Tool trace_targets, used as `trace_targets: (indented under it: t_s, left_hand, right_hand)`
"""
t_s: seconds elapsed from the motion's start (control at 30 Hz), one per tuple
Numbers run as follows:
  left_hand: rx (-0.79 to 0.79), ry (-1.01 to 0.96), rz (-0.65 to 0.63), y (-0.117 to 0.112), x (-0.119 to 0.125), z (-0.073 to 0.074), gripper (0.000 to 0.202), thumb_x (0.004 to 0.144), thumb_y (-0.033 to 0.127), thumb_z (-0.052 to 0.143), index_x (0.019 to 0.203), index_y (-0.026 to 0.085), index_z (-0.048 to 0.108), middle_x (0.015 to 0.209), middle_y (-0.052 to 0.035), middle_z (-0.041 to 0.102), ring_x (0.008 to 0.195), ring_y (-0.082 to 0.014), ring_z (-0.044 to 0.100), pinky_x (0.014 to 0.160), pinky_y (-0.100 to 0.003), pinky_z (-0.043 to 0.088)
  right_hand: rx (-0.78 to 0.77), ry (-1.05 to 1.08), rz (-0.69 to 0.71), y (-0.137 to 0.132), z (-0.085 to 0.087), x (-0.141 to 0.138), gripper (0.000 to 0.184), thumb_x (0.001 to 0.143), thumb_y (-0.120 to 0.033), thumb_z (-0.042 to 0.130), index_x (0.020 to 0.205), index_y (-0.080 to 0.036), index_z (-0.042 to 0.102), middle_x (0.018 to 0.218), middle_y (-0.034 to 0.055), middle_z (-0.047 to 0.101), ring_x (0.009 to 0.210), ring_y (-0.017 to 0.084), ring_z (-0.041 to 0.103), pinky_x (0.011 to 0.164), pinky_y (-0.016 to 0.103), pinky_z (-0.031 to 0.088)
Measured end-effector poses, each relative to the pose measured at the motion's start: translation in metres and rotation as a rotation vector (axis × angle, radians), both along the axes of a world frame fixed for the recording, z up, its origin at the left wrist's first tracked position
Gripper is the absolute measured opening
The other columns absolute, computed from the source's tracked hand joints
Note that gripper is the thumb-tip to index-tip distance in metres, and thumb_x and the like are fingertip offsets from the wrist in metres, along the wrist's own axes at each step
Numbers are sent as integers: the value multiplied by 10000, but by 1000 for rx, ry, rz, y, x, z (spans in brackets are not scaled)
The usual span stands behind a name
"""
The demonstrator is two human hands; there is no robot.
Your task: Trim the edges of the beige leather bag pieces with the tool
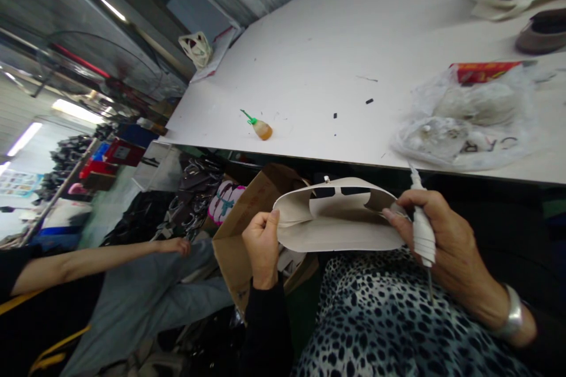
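A cream leather piece (336,224), curved like a shoe upper with cut-outs, is held above my lap. My left hand (262,247) pinches its left end, fingers closed. My right hand (446,247) grips its right end and also holds a white ribbed tool (422,230) with a thin wire tip, fingers closed round both. My patterned clothing (389,318) lies under the piece.
A white table (354,41) stands ahead, with a small glue bottle with a green nozzle (259,125), a clear plastic bag of parts (469,123), a red packet (481,72) and a dark bowl (542,35). An open cardboard box (247,224) sits below. Another person's arm (106,259) reaches in at left.
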State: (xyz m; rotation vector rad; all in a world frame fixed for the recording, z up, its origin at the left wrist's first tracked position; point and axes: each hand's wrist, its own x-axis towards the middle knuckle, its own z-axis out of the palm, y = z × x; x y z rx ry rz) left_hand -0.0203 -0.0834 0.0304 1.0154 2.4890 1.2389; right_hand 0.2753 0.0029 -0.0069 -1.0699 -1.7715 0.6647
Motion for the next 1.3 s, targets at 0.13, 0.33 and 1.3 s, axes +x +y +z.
trace_targets:
  t_s: [0.13, 0.33, 1.3]
  left_hand:
    - [25, -54, -5, -1, -1, -2, 384, 880, 496, 709, 661, 189, 636, 629, 34, 557, 623, -133, 489, 593, -223, 411]
    - [101, -185, 1, 2, 0, -5, 376, 850, 462, 741, 635, 190, 594, 625, 42, 516, 601, -121, 446, 568, -222, 380]
    - [116, -118, -36, 2, 6, -7, 406, 889, 500, 704, 666, 182, 586, 636, 33, 533, 635, -132, 485, 620, -234, 409]
  right_hand:
    - [2, 7, 12, -1, 2, 0, 176, 981, -349, 691, 1091, -247, 599, 855, -18, 606, 617, 134, 543, 592, 272, 449]
    - [-2, 4, 14, 1, 0, 0, 180, 977, -352, 701, 1084, -248, 601, 858, -19, 605, 618, 131, 544, 588, 270, 446]
    - [12, 4, 26, 0, 0, -3, 204, 964, -337, 713, 1109, -253, 597, 878, -5, 617, 610, 147, 541, 598, 289, 471]
